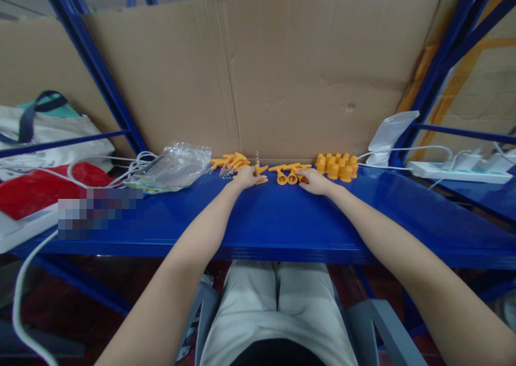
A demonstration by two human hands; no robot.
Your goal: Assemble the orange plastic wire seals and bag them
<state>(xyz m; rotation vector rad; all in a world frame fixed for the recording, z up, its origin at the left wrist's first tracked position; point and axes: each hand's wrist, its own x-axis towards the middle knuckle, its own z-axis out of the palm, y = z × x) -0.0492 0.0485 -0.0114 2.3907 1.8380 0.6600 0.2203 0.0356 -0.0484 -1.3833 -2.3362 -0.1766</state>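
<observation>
Both my arms reach forward over a blue metal shelf. My left hand rests palm down, fingers curled on a small orange plastic part with a metal spring standing beside it. A heap of similar orange parts with loose springs lies just left of that hand. My right hand lies at the row of orange trumpet-shaped parts, its fingertips pinched on one of them. A cluster of upright orange caps stands to the right of it.
A cardboard sheet backs the shelf. Clear plastic bags and white cables lie at the left, with a red and white item and a tote bag. A white pouch and a power strip sit right.
</observation>
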